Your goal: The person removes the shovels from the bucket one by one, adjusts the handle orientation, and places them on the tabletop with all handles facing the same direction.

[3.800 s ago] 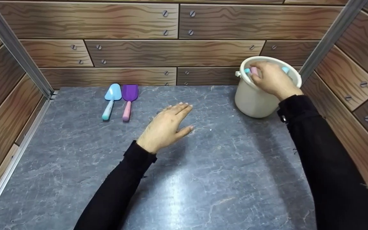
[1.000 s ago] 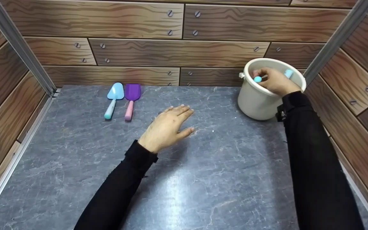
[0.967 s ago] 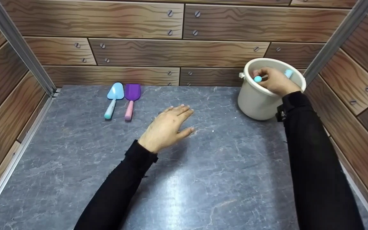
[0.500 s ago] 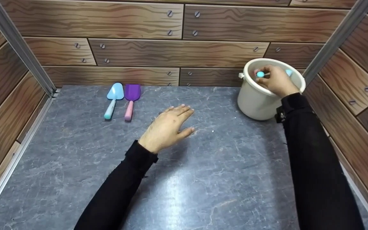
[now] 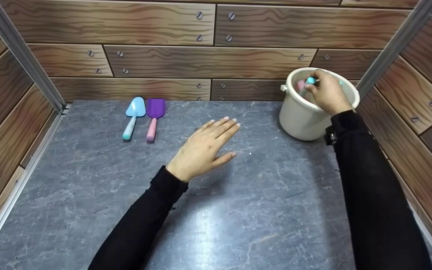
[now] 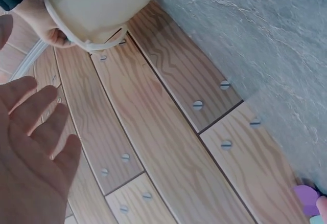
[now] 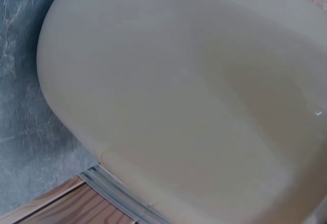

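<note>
Facing plank walls (image 5: 159, 62), right grip (image 5: 329, 92) pinches turquoise-tipped handle (image 5: 310, 80), left grip (image 5: 204, 149) spread above marbled surface (image 5: 276, 202).

On the desk (image 5: 88, 187), a shovel (image 5: 135, 112) lies rear left, another shovel (image 5: 155, 111) just to its right. The bucket (image 5: 304, 122) stands rear right, the right grip (image 5: 330, 93) at its mouth around a handle (image 5: 310, 80). The left grip (image 5: 203, 150) is between shovels and bucket, nearer the front. A wall (image 5: 208, 62) runs behind.

Wood-patterned walls (image 5: 163, 62) with grey metal posts (image 5: 23, 52) at the corners border a marbled grey tabletop (image 5: 69, 180).
</note>
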A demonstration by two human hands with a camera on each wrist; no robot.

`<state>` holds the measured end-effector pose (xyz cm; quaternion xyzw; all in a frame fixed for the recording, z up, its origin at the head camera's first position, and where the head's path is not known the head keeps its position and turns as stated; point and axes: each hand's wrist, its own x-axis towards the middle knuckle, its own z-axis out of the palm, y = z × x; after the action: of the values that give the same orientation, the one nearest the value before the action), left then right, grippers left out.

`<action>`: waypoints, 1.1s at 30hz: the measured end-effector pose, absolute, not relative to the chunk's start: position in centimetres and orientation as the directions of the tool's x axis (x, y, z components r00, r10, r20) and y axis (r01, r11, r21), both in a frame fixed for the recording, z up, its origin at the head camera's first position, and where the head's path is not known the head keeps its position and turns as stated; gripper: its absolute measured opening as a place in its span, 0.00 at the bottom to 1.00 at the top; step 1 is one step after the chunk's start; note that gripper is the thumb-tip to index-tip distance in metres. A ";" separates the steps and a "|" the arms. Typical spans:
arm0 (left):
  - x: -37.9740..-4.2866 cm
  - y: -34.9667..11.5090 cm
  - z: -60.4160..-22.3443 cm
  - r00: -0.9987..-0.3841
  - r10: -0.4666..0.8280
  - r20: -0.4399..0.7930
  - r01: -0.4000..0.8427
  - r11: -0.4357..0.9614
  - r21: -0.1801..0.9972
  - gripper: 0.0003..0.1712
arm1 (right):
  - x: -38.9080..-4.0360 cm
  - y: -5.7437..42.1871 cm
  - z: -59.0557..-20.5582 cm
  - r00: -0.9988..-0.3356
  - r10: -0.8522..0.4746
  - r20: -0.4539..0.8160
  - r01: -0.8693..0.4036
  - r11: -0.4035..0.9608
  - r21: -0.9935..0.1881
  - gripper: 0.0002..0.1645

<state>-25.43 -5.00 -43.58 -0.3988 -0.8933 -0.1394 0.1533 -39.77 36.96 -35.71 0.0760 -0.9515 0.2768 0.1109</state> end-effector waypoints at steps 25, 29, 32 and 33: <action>-25.5 -4.8 -44.1 -0.595 0.702 0.391 0.779 0.623 0.068 0.44 | -38.5 37.2 -33.1 -0.959 -0.046 0.279 -0.192 0.829 -0.526 0.21; -25.5 -4.8 -44.1 -0.603 0.701 0.382 0.776 0.626 0.076 0.44 | -38.1 37.2 -32.5 -0.960 -0.046 0.276 -0.194 0.821 -0.537 0.22; -25.5 -4.8 -44.1 -0.607 0.699 0.377 0.776 0.625 0.090 0.44 | -37.8 37.2 -32.0 -0.956 -0.045 0.291 -0.203 0.818 -0.538 0.22; -25.5 -4.8 -44.1 -0.608 0.699 0.376 0.775 0.625 0.092 0.44 | -37.7 37.1 -31.9 -0.954 -0.044 0.296 -0.203 0.821 -0.533 0.22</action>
<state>-25.50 -4.79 -44.10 -0.4151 -0.8881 -0.1237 0.1540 -37.73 37.14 -31.91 0.0652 -0.9445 0.2917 0.1364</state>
